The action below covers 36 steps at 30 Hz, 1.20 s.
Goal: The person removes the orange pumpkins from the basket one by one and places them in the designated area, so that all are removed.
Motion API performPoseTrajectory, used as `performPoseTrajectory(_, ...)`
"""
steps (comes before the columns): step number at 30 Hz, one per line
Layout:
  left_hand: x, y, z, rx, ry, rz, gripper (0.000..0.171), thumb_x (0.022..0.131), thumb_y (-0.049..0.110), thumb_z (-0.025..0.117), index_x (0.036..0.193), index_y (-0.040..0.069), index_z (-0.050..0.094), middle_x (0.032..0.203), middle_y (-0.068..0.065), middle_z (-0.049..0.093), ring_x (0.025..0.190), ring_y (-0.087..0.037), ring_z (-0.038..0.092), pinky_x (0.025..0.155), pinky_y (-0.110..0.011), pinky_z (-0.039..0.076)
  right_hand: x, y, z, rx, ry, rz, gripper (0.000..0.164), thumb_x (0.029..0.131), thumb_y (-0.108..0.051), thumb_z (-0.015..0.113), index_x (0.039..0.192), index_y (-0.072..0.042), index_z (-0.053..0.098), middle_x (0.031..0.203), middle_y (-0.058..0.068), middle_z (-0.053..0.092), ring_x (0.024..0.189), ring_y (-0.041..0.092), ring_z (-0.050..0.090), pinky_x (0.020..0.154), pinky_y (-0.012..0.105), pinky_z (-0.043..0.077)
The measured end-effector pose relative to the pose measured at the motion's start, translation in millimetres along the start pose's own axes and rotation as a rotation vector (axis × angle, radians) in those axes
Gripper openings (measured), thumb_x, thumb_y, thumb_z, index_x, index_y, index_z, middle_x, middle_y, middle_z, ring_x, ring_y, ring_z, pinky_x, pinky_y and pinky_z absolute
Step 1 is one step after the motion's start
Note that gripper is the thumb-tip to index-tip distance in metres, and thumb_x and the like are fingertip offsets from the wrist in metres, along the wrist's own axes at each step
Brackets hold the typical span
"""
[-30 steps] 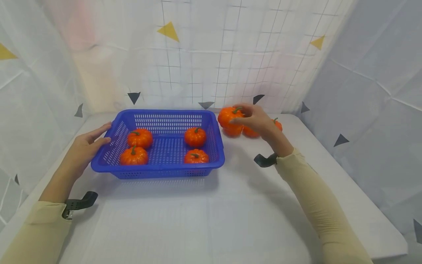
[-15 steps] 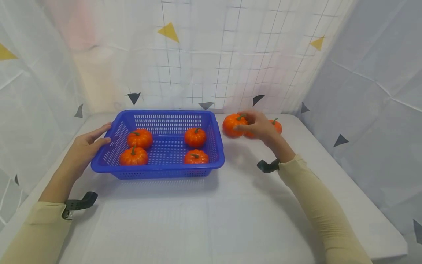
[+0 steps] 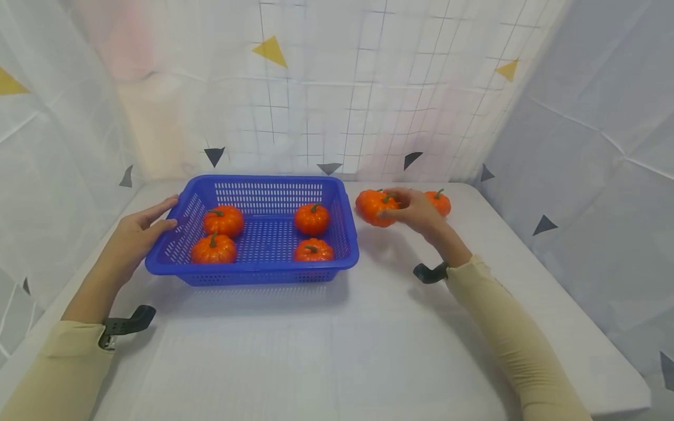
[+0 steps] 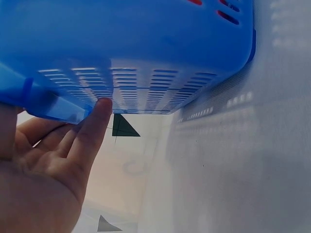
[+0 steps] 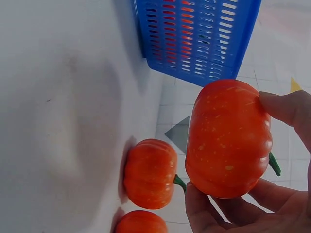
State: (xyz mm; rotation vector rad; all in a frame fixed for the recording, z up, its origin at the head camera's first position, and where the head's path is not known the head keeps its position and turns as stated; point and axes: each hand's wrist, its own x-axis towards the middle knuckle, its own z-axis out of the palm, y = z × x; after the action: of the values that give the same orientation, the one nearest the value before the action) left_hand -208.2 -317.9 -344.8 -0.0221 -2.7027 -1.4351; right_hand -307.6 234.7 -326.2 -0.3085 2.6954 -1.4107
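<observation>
My right hand [image 3: 418,211] grips an orange toy pumpkin [image 3: 381,209] with a green stem. In the right wrist view this pumpkin [image 5: 228,141] sits between thumb and fingers, off the table. Behind it stands another pumpkin [image 3: 362,202], and one more pumpkin [image 3: 439,203] shows past the hand. My left hand [image 3: 134,237] touches the left end of a blue plastic basket [image 3: 253,268]. Its fingers [image 4: 99,114] lie mostly straight against the outer wall, below the rim, in the left wrist view. Several pumpkins lie in the basket, among them a left front pumpkin [image 3: 213,249].
A white table [image 3: 326,345] bears everything. White sheeting [image 3: 316,88] with grid lines and triangles rises at the back, and grey-white sheeting [image 3: 595,152] closes the right side. The basket's right wall stands just left of the pumpkins on the table.
My right hand has moved down and slightly right; the pumpkin in its grip now appears lower and nearer than a second ago. The left hand and the basket have stayed put.
</observation>
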Motion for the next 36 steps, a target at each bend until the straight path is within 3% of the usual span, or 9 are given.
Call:
performPoseTrajectory(22,-0.3,-0.3,0.2,-0.022,-0.014,0.004,0.065,0.109,0.044,0.052,0.165,0.022,0.028,0.168,-0.018,0.027,0.146,-0.050,0.034,0.108,-0.064,0.037,3.5,21.5,16.0,-0.059,0.003,0.011,0.066,0.090,-0.024,0.081,0.149,-0.007,0.056,0.139,0.019,0.056,0.126,0.038,0.050,0.104,0.054,0.051)
performPoseTrajectory(30,-1.3,0.2,-0.9,0.001,0.000,0.020,0.064,0.109,0.045,0.052,0.164,0.022,0.030,0.167,-0.018,0.030,0.143,-0.050,0.038,0.104,-0.047,0.042,8.1,28.7,19.0,-0.077,0.004,0.018,0.066,0.090,-0.025,0.082,0.148,-0.007,0.056,0.141,0.018,0.057,0.127,0.037,0.051,0.107,0.055,0.048)
performPoseTrajectory(36,-3.0,2.5,-0.5,0.002,0.000,0.021,0.064,0.109,0.045,0.052,0.164,0.021,0.030,0.166,-0.019,0.030,0.144,-0.050,0.037,0.106,-0.059,0.039,8.5,32.4,20.1,-0.081,-0.008,0.040,0.069,0.090,-0.026,0.083,0.150,-0.008,0.055,0.140,0.017,0.057,0.127,0.037,0.050,0.108,0.055,0.047)
